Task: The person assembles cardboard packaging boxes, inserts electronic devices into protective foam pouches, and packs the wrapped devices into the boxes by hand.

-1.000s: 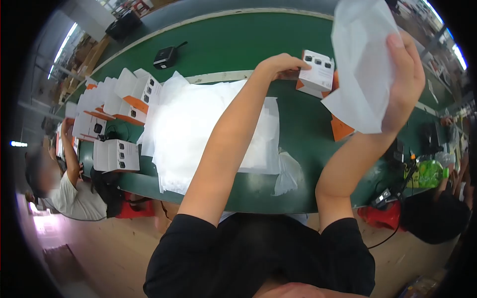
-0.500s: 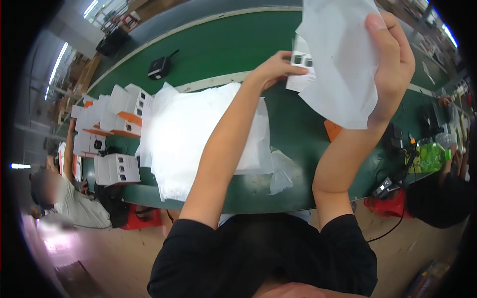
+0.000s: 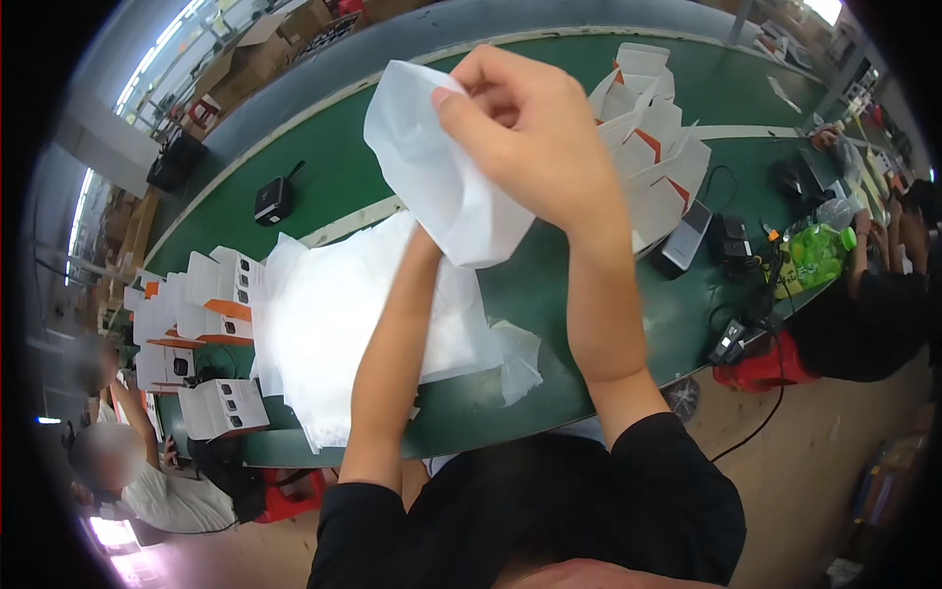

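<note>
Thin white sheet (image 3: 417,157), raised above the green table (image 3: 491,422) and the far part of the white stack (image 3: 334,324). The right hand (image 3: 525,133) gripped its upper part narrowly, thumb against bent fingers, while the lower part hung in loose folds. The left forearm (image 3: 391,344) passed over the stack and ended behind the sheet; the left hand was hidden, so its grip could not be told. Open cartons (image 3: 643,162) stood beyond the right forearm (image 3: 603,294), near a grey-and-black device (image 3: 684,240). Sound handling, as judged here, called for a light pinch close to the edge, enough to hold without creasing; for the folds to be eased open rather than pulled, since so thin a material could have torn; and for the free edge to be kept clear of the carton flaps
</note>
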The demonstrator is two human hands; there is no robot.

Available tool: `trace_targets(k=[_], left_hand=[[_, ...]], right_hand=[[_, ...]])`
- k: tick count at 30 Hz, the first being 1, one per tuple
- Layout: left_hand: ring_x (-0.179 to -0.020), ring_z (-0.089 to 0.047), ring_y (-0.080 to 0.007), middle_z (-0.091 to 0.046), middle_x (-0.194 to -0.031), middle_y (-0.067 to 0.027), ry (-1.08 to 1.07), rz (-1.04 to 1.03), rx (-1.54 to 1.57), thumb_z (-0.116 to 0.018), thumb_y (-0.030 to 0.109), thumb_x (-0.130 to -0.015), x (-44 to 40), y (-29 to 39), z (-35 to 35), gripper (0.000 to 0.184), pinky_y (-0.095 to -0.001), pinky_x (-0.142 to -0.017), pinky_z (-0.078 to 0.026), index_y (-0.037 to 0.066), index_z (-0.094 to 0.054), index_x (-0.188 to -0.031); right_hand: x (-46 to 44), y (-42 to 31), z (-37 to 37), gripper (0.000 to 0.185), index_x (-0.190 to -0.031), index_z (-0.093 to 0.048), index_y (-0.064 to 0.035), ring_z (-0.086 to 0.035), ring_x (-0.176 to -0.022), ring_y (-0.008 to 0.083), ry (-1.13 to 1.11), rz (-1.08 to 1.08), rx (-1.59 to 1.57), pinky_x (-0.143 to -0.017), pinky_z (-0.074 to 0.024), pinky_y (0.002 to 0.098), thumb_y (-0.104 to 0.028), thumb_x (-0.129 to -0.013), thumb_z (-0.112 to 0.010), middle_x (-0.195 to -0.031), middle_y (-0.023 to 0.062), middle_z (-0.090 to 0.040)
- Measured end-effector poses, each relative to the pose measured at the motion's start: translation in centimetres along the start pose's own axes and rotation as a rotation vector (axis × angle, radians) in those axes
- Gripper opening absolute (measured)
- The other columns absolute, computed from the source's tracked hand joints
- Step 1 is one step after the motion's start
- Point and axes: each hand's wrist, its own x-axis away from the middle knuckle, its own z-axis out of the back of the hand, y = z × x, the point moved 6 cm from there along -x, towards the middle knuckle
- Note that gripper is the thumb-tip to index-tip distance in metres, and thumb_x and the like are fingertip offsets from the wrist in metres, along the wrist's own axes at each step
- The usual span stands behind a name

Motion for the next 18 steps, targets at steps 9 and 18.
trace_targets(k=[9,18], left_hand=[[-0.077,-0.065,-0.0125,-0.07,-0.098,-0.0051,0.02,0.098,0.139,-0.067,0.042,-0.103,8.6,10.5,12.0,0.048,-0.0272,-0.059,-0.047,0.002,-0.059,-0.127],[-0.087,-0.058,-0.0047,-0.066,-0.096,0.003,0.0,-0.06,0.061,-0.072,0.004,-0.096,7.6,10.3,13.8,0.045,-0.0188,-0.081,-0.043,0.001,-0.056,-0.138]], right_hand=[[-1.0,2.7,-5.7,0.026,-0.089,-0.067,0.0016,-0.055,-0.059,0.0105,-0.113,0.019,0.097,-0.056,-0.0442,0.0319,-0.023,-0.093,-0.073,-0.067,0.0059,-0.066],[0.2,0.1,-4.2,0.022,-0.102,-0.07,-0.004,-0.069,-0.071,0.0097,-0.305,-0.092,0.055,-0.06,-0.0513,0.0275,-0.025,-0.099,-0.071,-0.074,0.0029,-0.071]])
